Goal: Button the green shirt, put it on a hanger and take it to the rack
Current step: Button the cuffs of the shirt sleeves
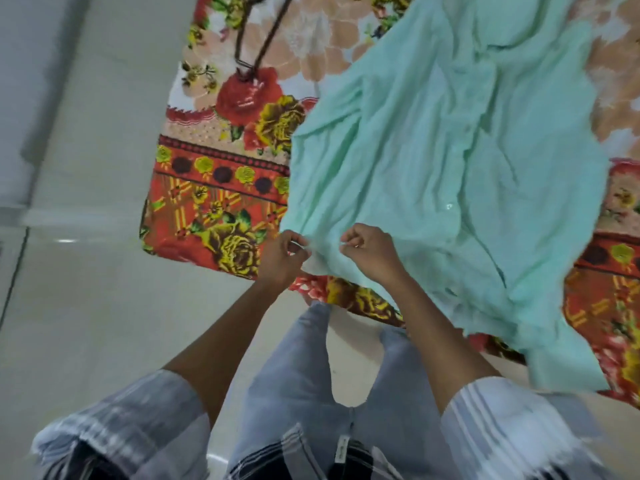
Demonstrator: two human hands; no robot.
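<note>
The mint-green shirt [433, 161] lies spread and rumpled on a floral blanket, collar end far from me and hem near me. A small white button [449, 206] shows on its front placket. My left hand [282, 252] and my right hand [370, 251] both pinch the shirt's near hem corner, a few centimetres apart, fingers closed on the fabric edge. A dark brown hanger [258, 46] lies on the blanket at the top left, its hook pointing toward me. No rack is in view.
The red, yellow and peach floral blanket [214, 202] covers a low bed whose near edge reaches my legs. Pale glossy floor tiles [86, 306] spread to the left and under me. A light wall base [20, 98] runs along the far left.
</note>
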